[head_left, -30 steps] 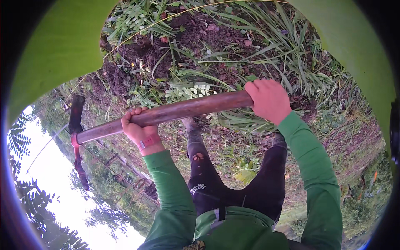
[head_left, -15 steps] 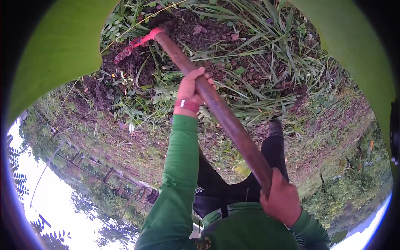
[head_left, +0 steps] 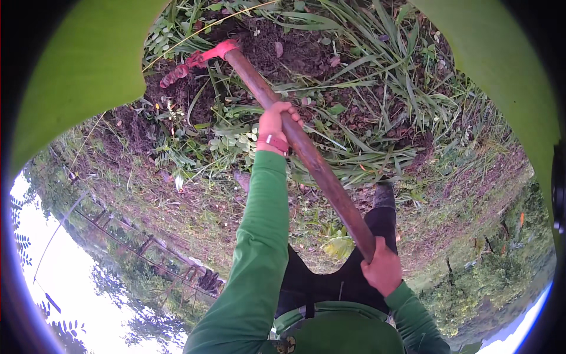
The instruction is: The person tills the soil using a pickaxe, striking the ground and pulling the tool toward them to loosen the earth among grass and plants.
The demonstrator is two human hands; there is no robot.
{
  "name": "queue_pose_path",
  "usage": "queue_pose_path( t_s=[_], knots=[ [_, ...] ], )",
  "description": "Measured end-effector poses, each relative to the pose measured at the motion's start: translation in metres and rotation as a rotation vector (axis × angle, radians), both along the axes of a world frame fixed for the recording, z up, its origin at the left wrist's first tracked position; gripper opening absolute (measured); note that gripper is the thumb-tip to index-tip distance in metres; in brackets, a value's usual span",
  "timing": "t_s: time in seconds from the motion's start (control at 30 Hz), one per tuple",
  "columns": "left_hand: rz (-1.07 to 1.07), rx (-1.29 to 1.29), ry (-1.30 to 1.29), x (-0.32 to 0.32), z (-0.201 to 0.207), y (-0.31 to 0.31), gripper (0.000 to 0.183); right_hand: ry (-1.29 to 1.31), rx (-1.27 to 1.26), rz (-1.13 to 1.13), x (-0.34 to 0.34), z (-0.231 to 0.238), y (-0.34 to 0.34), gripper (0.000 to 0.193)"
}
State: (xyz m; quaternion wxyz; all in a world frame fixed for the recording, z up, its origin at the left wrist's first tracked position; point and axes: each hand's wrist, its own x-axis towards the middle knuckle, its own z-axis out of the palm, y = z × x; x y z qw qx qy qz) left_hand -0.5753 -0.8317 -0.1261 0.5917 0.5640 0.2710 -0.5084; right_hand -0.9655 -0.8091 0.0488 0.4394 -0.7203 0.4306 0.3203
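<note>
A hoe (head_left: pixel 318 165) with a thick brown wooden handle and a red metal head (head_left: pixel 203 56) lies slantwise across my view. My left hand (head_left: pixel 276 123), with a reddish band at the wrist, is closed round the upper part of the handle. Lower down, near the handle's end by my thigh, my right hand (head_left: pixel 383 269) grips it. The head is over dark loose soil (head_left: pixel 295 50) at the far left, its outer end smeared with dirt. Whether the blade touches the ground, I cannot tell.
Long cut grass (head_left: pixel 377 88) lies over the soil ahead. My right boot (head_left: pixel 384 194) stands near its edge. A thin yellow stalk (head_left: pixel 212 25) crosses above the hoe head. A wooden fence (head_left: pixel 147 248) runs at the left, with bushes (head_left: pixel 495 277) at the right.
My right hand has moved left and slightly away from me with the handle's end. My left hand and the hoe head have shifted a little to the right.
</note>
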Motion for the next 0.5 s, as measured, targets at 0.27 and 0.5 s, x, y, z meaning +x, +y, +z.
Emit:
queue_pose_path(
  t_s=[0.27,0.5],
  knots=[
    [0.137,-0.068,-0.039,-0.114,0.004,0.002,0.008,0.089,-0.148,-0.013,-0.123,-0.061,-0.012,0.052],
    [0.388,-0.135,-0.211,-0.112,0.093,0.033,0.022,-0.173,-0.335,0.000,-0.109,-0.108,-0.065,0.034]
  ],
)
